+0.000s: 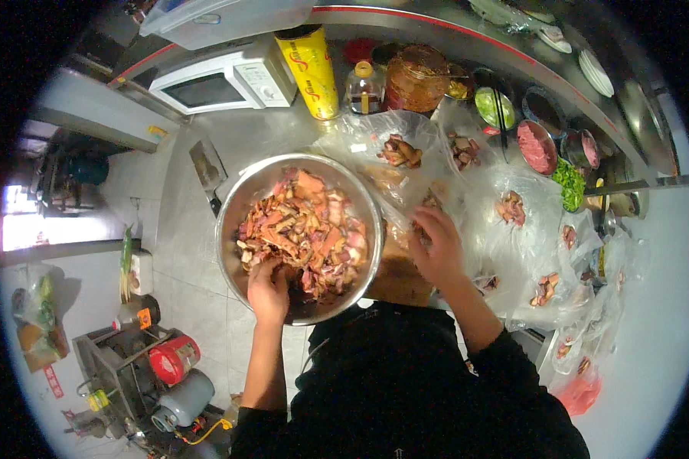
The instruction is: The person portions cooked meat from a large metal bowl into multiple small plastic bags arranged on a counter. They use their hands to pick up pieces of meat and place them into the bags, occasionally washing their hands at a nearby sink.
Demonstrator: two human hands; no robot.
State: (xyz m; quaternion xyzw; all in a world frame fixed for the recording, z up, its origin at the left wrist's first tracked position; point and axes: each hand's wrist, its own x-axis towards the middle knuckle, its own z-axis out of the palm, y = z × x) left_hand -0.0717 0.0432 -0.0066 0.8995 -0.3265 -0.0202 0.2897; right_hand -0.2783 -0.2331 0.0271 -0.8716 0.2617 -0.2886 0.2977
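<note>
In front of me stands a large stainless steel bowl (225, 229) full of cut, cured-looking meat pieces (298, 224). My left hand (268, 291) reaches over the near rim, its fingers curled into the meat with their tips partly buried. To the right of the bowl, my right hand (437, 246) hovers over a wooden cutting board (402, 278) at the edge of a clear plastic bag (390, 203). Its fingers are bent and slightly blurred, so whether they pinch the plastic is unclear. Meat portions (401, 152) lie on several clear bags nearby.
A cleaver (208, 165) lies left of the bowl. Behind are a microwave (224, 80), a yellow cylinder (309, 72), a jug (366, 89) and a sauce-stained container (416, 77). Chopsticks (500, 117) cross a bowl of greens (490, 106). Pink meat (534, 146) fills another bowl.
</note>
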